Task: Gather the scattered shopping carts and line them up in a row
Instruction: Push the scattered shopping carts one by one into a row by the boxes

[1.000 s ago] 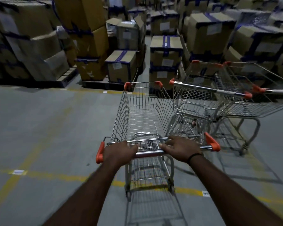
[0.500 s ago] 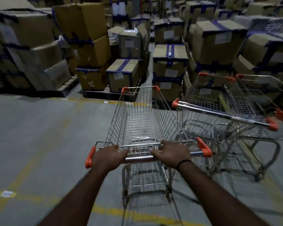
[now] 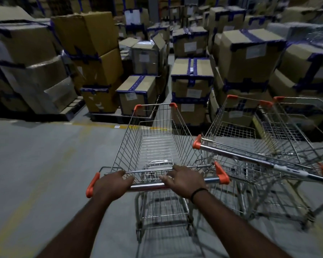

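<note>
An empty wire shopping cart (image 3: 153,146) with orange handle caps stands straight in front of me. My left hand (image 3: 113,184) grips the left part of its chrome handle bar. My right hand (image 3: 183,180) grips the bar further right, a black band on that wrist. Close beside it on the right stands a second cart (image 3: 237,138), its handle bar angled toward me. A third cart (image 3: 302,127) stands right of that one, partly cut off by the frame edge.
Stacks of taped cardboard boxes (image 3: 192,84) on pallets fill the space ahead, just beyond the carts' noses. More boxes (image 3: 32,71) rise at the left. Grey concrete floor (image 3: 45,164) with faded yellow lines spreads to my left.
The cart in my hands has rolled forward toward the boxes and drawn alongside the two carts on the right, which now appear closer. Both hands keep hold of the handle bar.
</note>
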The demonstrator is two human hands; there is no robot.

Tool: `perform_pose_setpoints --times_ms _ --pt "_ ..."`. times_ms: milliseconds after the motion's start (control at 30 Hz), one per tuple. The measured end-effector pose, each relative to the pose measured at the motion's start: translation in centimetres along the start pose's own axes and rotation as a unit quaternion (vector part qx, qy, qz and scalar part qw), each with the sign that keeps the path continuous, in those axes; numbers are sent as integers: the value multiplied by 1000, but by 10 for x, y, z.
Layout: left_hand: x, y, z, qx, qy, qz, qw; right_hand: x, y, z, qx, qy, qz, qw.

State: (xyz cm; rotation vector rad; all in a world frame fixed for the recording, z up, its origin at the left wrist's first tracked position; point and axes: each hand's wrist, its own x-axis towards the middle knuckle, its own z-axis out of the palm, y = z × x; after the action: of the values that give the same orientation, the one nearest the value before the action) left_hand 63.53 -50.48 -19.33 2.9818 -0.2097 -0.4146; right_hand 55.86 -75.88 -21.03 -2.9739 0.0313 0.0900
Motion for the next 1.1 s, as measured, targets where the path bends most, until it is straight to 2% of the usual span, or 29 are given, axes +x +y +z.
perform_pose_setpoints --times_ms 433,667,833,967,1100 --pt "81 -7 -24 -2 -24 45 999 67 -5 1 0 4 52 999" --pt "104 -9 -33 -29 -91 65 993 73 -10 -8 -12 1 71 997" --pt "109 -1 -38 22 -141 94 985 75 -13 -8 -15 -25 90 996" --pt "106 2 -42 27 -131 111 985 74 -16 -13 -15 -51 104 993" --pt "103 1 -46 45 -110 132 984 71 -26 -16 -2 -44 142 989"
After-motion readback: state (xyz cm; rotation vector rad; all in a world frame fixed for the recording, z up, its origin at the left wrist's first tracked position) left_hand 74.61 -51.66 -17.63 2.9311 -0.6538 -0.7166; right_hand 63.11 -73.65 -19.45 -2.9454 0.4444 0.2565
